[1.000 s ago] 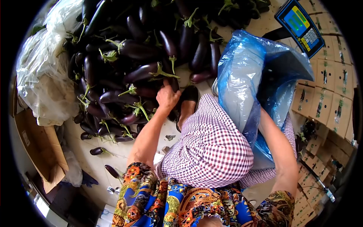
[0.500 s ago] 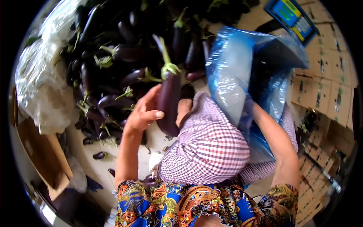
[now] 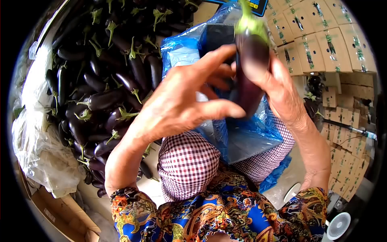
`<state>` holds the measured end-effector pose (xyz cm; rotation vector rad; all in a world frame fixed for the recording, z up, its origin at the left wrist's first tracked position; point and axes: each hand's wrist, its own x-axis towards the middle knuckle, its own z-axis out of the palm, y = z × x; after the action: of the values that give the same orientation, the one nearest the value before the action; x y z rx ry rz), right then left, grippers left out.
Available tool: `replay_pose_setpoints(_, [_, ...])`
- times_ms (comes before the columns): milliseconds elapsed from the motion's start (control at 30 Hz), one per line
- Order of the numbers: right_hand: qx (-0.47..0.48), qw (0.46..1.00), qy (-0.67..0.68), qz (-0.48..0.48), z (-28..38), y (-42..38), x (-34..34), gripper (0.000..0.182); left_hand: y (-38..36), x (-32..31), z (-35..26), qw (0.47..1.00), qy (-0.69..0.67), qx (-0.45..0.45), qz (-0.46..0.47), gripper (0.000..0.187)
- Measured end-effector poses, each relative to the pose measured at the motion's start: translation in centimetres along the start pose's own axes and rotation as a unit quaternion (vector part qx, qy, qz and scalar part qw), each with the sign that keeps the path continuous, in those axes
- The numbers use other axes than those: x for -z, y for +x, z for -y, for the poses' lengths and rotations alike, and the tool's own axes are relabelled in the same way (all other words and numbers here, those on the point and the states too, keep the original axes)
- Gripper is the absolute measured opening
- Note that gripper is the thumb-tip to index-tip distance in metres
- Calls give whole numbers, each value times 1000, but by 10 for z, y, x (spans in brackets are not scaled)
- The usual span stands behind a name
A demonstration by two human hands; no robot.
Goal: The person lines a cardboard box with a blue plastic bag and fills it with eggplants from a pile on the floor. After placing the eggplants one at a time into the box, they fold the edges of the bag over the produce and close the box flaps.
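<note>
Raised in front of me is a long dark purple eggplant [image 3: 250,90] with its green cap at the top. My right hand [image 3: 284,90] grips it from the right, thumb laid across its side. On the other side, my left hand [image 3: 179,94] has its fingers spread, with the thumb tip and forefinger right at the eggplant's edge. Below both hands a blue plastic bag [image 3: 252,139] lies opened out between my knees, dark inside; the hands and eggplant hide part of its mouth.
A large heap of eggplants [image 3: 100,101] covers the floor on the left. Clear plastic sheeting [image 3: 44,153] and an open cardboard box [image 3: 60,213] lie beyond it. Stacked cartons [image 3: 318,44] stand at right, a small white fan [image 3: 338,226] at lower right. A blue device [image 3: 258,6] shows at the top.
The eggplant has gone from my left hand to my right and moved right, over the bag. My right hand has come up from within the bag; my left fingers have spread. The view has shifted.
</note>
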<state>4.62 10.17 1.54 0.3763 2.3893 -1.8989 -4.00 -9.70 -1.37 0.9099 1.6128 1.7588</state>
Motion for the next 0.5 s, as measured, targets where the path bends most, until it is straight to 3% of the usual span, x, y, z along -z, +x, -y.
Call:
replay_pose_setpoints(33, [-14,998,-42,34,-9,-7,10,52,-9,10,0,998,5,63,5,58])
replay_pose_setpoints(67, [-128,990,2,52,-12,-14,15,54,-24,21,10,996,-2,49,-74,43])
replay_pose_setpoints(100, [-142,988,5,61,-28,-22,18,53,-38,40,29,988,5,59,-145,38])
replay_pose_setpoints(167, [-206,973,58,82,-61,-28,23,52,-67,67,49,945,-35,132,-296,37])
replay_pose_setpoints(267, [-353,920,154,78,-98,-1,26,45,-124,97,101,909,-31,201,-363,33])
replay_pose_setpoints(433, [-344,939,19,-5,-192,47,6,51,-186,103,147,885,-46,263,-382,30])
replay_pose_setpoints(500, [-312,949,2,44,-283,58,10,57,-194,107,156,873,-21,285,-395,29])
